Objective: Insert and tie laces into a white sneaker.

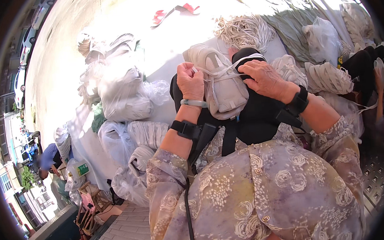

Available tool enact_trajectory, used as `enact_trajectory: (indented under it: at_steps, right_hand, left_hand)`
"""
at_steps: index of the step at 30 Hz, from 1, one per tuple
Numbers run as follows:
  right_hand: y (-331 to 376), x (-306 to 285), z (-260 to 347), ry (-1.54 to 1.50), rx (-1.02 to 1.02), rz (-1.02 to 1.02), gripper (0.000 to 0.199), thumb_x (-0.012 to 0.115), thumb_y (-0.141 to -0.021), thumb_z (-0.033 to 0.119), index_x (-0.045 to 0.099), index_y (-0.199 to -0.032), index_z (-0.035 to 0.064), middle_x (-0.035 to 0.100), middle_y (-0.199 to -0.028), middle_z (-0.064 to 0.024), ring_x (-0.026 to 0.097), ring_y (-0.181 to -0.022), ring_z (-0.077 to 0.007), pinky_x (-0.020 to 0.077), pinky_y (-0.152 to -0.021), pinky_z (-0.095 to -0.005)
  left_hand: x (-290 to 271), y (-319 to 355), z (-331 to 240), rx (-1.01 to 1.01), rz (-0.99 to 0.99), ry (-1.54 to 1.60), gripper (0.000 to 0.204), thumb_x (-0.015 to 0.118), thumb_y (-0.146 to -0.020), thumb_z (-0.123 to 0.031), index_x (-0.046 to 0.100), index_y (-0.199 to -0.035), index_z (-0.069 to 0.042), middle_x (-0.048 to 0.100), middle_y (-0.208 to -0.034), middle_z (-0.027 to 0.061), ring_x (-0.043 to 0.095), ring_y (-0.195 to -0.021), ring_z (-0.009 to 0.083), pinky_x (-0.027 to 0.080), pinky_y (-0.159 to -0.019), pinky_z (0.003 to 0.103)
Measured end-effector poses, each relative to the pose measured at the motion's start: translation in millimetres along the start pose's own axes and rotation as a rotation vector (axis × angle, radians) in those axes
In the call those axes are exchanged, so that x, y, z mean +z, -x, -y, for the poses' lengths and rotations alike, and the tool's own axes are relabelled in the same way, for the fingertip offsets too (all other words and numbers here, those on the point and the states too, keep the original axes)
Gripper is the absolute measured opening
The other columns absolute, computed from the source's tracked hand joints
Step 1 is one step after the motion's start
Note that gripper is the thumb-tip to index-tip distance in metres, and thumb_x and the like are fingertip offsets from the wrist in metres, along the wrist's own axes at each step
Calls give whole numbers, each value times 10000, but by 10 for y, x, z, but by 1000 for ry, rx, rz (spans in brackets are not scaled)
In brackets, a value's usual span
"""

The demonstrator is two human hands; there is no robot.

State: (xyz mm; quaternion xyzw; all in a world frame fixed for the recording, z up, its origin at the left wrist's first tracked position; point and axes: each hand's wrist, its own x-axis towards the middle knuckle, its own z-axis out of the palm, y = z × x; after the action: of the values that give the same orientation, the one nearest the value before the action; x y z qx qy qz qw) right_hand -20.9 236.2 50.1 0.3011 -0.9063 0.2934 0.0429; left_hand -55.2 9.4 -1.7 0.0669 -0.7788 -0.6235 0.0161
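Note:
A white sneaker (227, 96) rests on my lap, over my black trousers. White shoelace (218, 77) crosses its upper and runs out to both sides. My left hand (190, 82) is closed in a pinch at the sneaker's left side, with a white lace end between thumb and forefinger. On the other side, my right hand (266, 79) bends its fingers round the lace, which stretches in a loop over the dark cloth of my knee. The two hands are apart, with the sneaker between them.
A heap of loose white laces (250, 32) lies beyond my knees. Bundled white shoes in clear plastic bags (124, 95) stand at the left. More white sneakers (329, 77) lie at the right, beside another person's arm (379, 93). Red-strapped slippers (174, 14) lie far ahead.

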Motion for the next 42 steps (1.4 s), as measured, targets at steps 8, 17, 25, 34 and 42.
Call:
enact_trajectory:
  at_steps: [8,17,25,34,42]
  right_hand:
    - [28,68,-6,-47,130,70,232,575,-765,146,559,-984,71,616,-815,-65,585,-829,-236,363,-758,-368]
    - [102,-6,85,-131,74,-62,64,585,-768,118,577,-775,55,553,-687,-92,571,-635,-280,448,-557,-365]
    - [174,31,49,-137,89,-79,55,587,-747,114,563,-754,65,519,-646,-79,571,-643,-281,459,-577,-363]
    - [190,51,69,-132,68,-32,59,590,-733,103,542,-734,69,512,-645,-80,570,-636,-279,455,-565,-362]
    - [320,-202,66,3,-90,-42,103,607,-693,79,516,-741,72,457,-614,-55,517,-556,-247,404,-502,-351]
  left_hand:
    - [-366,26,-585,-197,164,560,376,530,-793,3,406,-1147,30,587,-750,86,558,-548,126,528,-621,276]
    - [-538,-3,-669,-265,508,277,349,655,-774,-75,536,-1084,35,513,-616,-32,458,-490,27,460,-532,176]
    - [-436,28,-645,-30,638,-548,130,678,-780,-143,661,-862,-43,517,-589,-65,432,-516,6,347,-476,157]
    - [-355,115,-580,-361,676,222,137,623,-849,-174,659,-854,-42,614,-747,-28,493,-620,35,414,-565,188]
    - [-353,78,-452,-366,541,488,173,608,-850,-159,639,-797,4,583,-1061,97,526,-756,76,421,-713,202]
